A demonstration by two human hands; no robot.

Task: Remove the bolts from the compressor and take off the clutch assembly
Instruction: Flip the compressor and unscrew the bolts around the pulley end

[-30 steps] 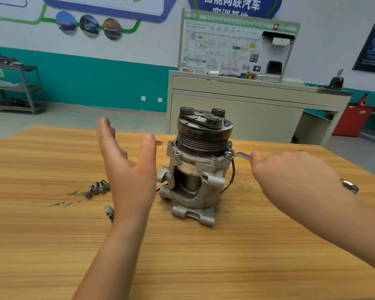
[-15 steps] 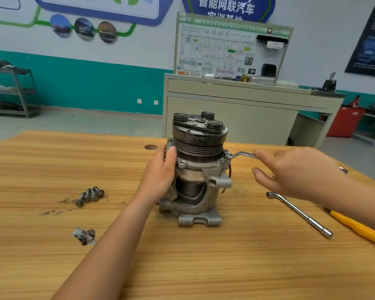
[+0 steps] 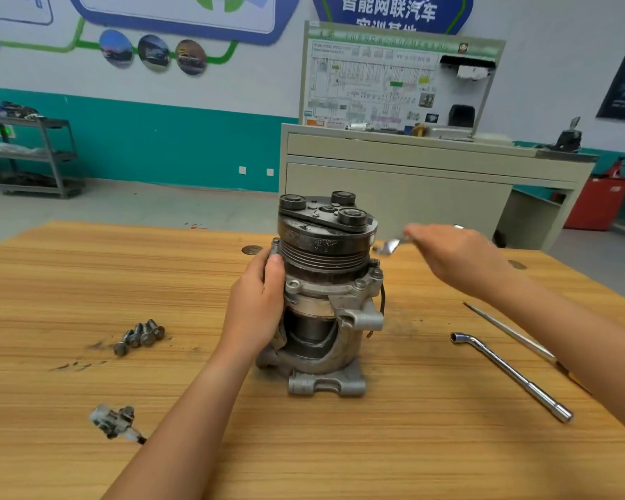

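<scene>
Compressor [image 3: 323, 301] is stood upright on the tabletop [image 3: 394, 445], steadied by the left hand [image 3: 258, 304] wrapped round its body. A wrench [image 3: 388, 246] is gripped in the right hand [image 3: 455, 258]. It is judged heavy, rigid, greasy; best braced low.

An automotive training workshop is showing here: a wiring-diagram teaching board [image 3: 397, 75] is standing beyond the grip, car posters [image 3: 152, 52] are hanging above a teal wall band, and a parts rack [image 3: 29, 153] is sitting far left.
</scene>
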